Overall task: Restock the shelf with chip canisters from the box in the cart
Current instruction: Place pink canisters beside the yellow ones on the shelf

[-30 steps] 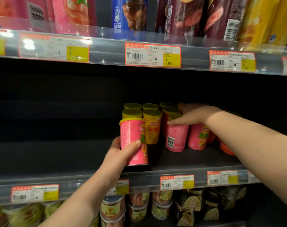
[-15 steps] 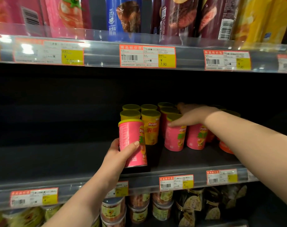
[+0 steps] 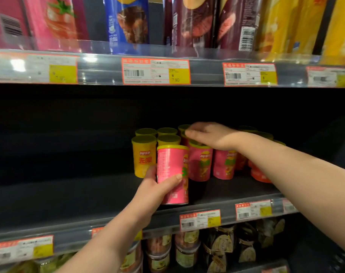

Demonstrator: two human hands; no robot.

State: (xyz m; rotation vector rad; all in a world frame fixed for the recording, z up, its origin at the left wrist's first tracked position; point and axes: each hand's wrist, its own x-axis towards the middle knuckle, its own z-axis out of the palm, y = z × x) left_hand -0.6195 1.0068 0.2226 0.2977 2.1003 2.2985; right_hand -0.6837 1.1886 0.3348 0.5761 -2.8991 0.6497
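My left hand grips a pink chip canister with a yellow lid, standing upright near the front of the dark middle shelf. Behind it stand several yellow canisters and more pink canisters in rows. My right hand reaches in from the right and rests on the lids of the pink canisters, fingers loosely bent over them. The box and the cart are out of view.
The upper shelf holds tall pink, blue, maroon and yellow chip tubes behind a price rail. Below, clear tubs and jars fill the lower shelf. The left half of the middle shelf is bare and dark.
My left hand has slid the pink canister to the right, closer to the pink row. My right hand has shifted up onto the lids.
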